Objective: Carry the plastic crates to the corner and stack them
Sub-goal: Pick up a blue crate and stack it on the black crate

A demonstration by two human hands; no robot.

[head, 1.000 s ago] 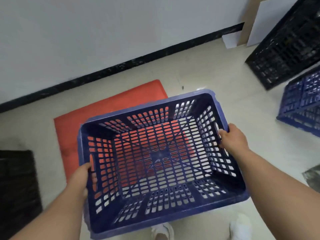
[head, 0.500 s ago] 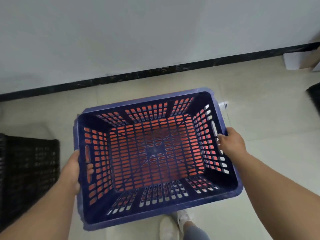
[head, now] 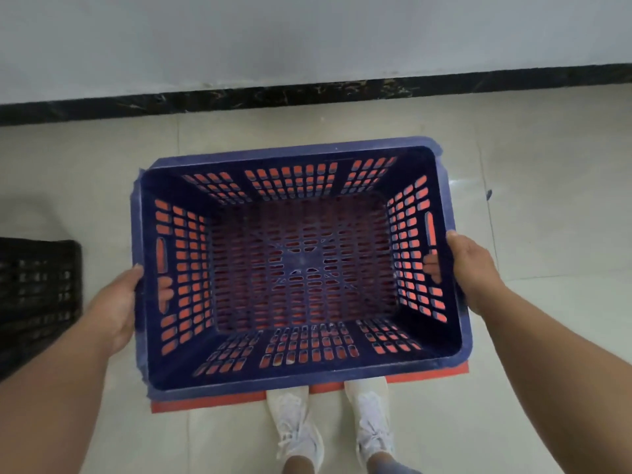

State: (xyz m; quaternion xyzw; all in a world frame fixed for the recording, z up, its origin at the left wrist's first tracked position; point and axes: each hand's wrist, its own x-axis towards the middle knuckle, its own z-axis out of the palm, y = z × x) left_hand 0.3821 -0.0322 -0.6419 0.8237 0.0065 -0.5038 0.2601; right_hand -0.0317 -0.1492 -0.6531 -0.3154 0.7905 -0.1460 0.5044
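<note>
I hold a dark blue slotted plastic crate (head: pixel 301 374) level in front of me, open side up and empty. My left hand (head: pixel 116 309) grips its left rim, with fingers showing through the left handle slot. On the right rim my right hand (head: pixel 473 268) grips the same way, fingertips visible in the right handle slot. Directly under the crate lies an orange-red mat (head: pixel 205 403), seen through the slots and past the near edge. Whether the crate touches the mat I cannot tell.
A black slotted crate (head: pixel 37 302) stands on the floor at the left edge. A white wall with a dark baseboard (head: pixel 307 94) runs across just beyond the crate. My two white shoes (head: pixel 328 429) stand at the mat's near edge on pale tiles.
The view swung left and downward; the crates at the right left the frame. The blue crate now sits squarely over the mat and lower, with both hands still on its rims.
</note>
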